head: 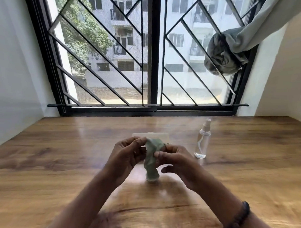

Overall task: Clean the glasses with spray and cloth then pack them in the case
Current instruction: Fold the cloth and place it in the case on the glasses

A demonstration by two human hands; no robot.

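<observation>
Above the middle of the wooden table [58,161], two bare hands meet around one pale green cloth [152,158]. One left hand [127,154] curls its fingers against the upper part of the cloth, and one right hand [176,161] pinches the cloth between thumb and forefinger, its lower fingers loosely curled; a dark beaded bracelet [237,219] circles the right wrist. One pair of glasses [167,144] is almost wholly wrapped in the cloth, with only a thin dark piece showing just right of the cloth's top. The cloth's lower end hangs down close to the tabletop. One clear spray bottle [203,139] stands upright to the right of the hands, apart from them. One pale, flat case [150,135] lies beyond the hands, partly hidden by them.
</observation>
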